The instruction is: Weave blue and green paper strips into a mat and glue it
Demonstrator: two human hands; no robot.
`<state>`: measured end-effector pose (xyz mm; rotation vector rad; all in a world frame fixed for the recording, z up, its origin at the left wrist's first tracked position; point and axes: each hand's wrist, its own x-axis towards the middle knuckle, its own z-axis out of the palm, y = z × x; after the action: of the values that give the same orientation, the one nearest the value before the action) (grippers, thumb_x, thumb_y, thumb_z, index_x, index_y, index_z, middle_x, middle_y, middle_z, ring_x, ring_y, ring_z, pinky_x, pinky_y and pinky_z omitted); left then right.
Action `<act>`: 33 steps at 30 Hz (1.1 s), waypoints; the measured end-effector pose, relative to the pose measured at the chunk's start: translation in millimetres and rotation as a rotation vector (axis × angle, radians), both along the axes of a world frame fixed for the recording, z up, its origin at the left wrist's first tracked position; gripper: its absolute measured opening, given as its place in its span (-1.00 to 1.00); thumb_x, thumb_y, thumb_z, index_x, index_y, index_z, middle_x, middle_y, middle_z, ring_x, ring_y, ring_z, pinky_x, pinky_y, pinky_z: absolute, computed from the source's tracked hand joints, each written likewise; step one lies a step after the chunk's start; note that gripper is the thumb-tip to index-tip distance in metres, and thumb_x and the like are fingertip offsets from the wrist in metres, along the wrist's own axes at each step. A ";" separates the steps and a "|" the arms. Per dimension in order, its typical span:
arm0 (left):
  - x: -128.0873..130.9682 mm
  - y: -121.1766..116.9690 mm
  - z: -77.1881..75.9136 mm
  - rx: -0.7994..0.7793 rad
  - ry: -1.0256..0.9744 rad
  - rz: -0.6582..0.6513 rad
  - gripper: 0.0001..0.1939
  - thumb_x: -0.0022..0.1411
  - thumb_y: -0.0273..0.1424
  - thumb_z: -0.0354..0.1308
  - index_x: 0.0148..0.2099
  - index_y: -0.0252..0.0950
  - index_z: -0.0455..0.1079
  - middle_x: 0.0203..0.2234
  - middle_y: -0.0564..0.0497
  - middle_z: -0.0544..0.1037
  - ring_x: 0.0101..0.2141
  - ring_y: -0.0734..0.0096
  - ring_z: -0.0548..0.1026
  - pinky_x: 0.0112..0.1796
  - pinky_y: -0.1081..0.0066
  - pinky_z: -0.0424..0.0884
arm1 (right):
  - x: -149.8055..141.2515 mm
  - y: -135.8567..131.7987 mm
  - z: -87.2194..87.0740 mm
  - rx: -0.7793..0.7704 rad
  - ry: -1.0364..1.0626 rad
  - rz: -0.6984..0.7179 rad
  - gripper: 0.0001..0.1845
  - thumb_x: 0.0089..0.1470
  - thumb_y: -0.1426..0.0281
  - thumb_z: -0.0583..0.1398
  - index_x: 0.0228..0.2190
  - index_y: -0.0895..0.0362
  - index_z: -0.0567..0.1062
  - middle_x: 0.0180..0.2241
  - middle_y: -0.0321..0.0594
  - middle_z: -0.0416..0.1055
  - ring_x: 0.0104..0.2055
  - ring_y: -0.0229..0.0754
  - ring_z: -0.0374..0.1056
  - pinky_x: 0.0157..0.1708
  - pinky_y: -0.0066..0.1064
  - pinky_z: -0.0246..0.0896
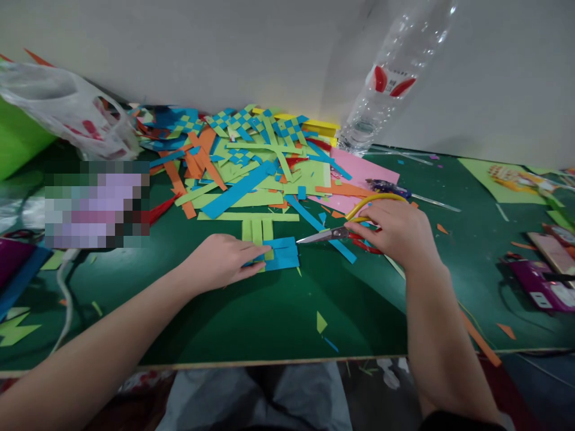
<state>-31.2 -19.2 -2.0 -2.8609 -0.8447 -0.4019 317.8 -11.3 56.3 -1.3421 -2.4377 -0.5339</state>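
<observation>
My right hand (393, 230) is wrapped round the handles of a pair of scissors (327, 234), one loop yellow and one red. Their narrow metal tips point left and meet the right edge of a blue paper piece (285, 254). That blue piece is woven through green paper strips (257, 230), which hang from a longer green crossbar strip. With thumb and fingers on its left part, my left hand (224, 260) grips the woven paper against the green tabletop (269, 326). The fingers cover the left end of the weave.
Behind my hands lies a heap of cut strips and checkered weaves (251, 155). A clear plastic bottle (390, 84) stands at the back, a screwdriver (411, 194) before it. White plastic bag (67, 111) and a blurred-out device (99, 206) are left; a purple box (541, 284) lies right.
</observation>
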 end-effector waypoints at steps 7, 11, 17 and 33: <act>-0.9 0.0 -1.4 -0.025 -0.012 0.004 -0.67 0.40 -0.21 -0.02 0.03 -0.20 0.48 -0.43 0.05 0.64 -0.53 0.40 0.53 -0.52 0.43 0.28 | -2.5 -0.9 -0.4 0.032 0.072 -0.047 -0.64 0.22 0.11 0.16 -0.45 0.10 0.52 -0.45 -0.19 0.53 -0.35 -0.10 0.42 -0.38 -0.30 0.14; -1.0 0.2 -2.1 0.005 0.004 -0.002 -0.66 0.41 -0.21 -0.03 0.03 -0.22 0.47 -0.42 0.05 0.64 -0.54 0.40 0.53 -0.53 0.41 0.29 | -11.6 -1.4 -6.2 0.035 0.079 -0.016 -0.62 0.22 0.08 0.16 -0.43 0.12 0.51 -0.45 -0.19 0.53 -0.35 -0.11 0.43 -0.38 -0.31 0.17; -0.4 0.2 -1.6 -0.028 -0.027 0.005 -0.67 0.39 -0.21 0.00 0.02 -0.21 0.48 -0.44 0.05 0.63 -0.53 0.39 0.54 -0.53 0.42 0.31 | -31.4 -4.6 -13.1 0.014 0.009 0.068 -0.58 0.23 0.06 0.15 -0.44 0.13 0.51 -0.45 -0.19 0.52 -0.35 -0.14 0.41 -0.33 -0.33 0.19; 1.0 -0.1 1.1 0.059 0.026 -0.002 -0.65 0.42 -0.21 -0.05 0.00 -0.21 0.50 -0.48 0.08 0.62 -0.56 0.40 0.52 -0.54 0.39 0.28 | -29.6 0.5 -21.9 -0.024 0.007 0.001 -0.57 0.23 0.06 0.14 -0.42 0.15 0.52 -0.41 -0.17 0.54 -0.33 -0.12 0.43 -0.33 -0.32 0.21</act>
<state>-30.2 -19.3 -0.9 -2.8063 -0.8119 -0.3822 288.2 -10.9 34.4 -1.3496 -2.4462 -0.5003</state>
